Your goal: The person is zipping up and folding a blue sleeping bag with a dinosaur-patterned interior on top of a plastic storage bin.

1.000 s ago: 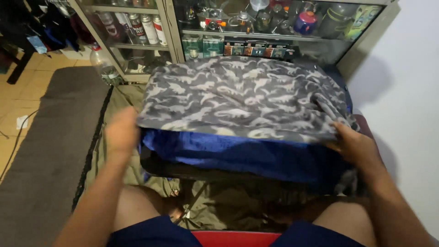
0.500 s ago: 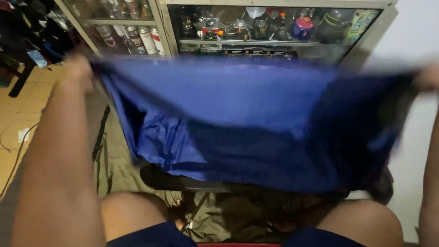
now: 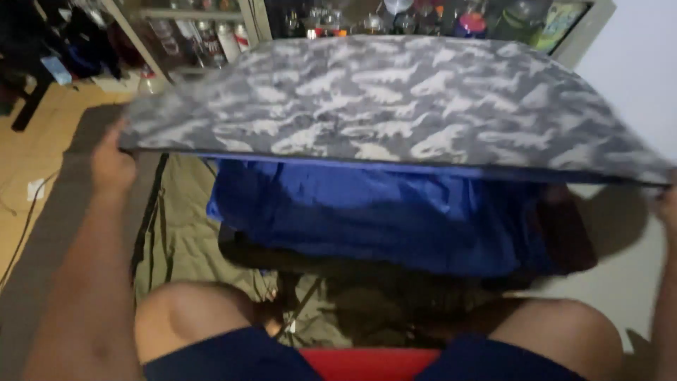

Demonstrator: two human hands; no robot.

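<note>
Between the two raised hands, a grey camouflage-patterned cloth [image 3: 395, 99] with a blue underside is stretched almost flat, its long axis running from one hand to the other. The left hand [image 3: 111, 164] is closed on the left edge of the cloth, with the arm extended forward and upward. The right hand [image 3: 668, 206] shows only partly at the frame edge; it seems to grip the right edge, but its fingers I cannot tell clearly. Below the cloth, in front of the knees, blue fabric [image 3: 381, 219] hangs over a dark pile, with an olive sheet [image 3: 187, 233] on the floor under the left hand.
</note>
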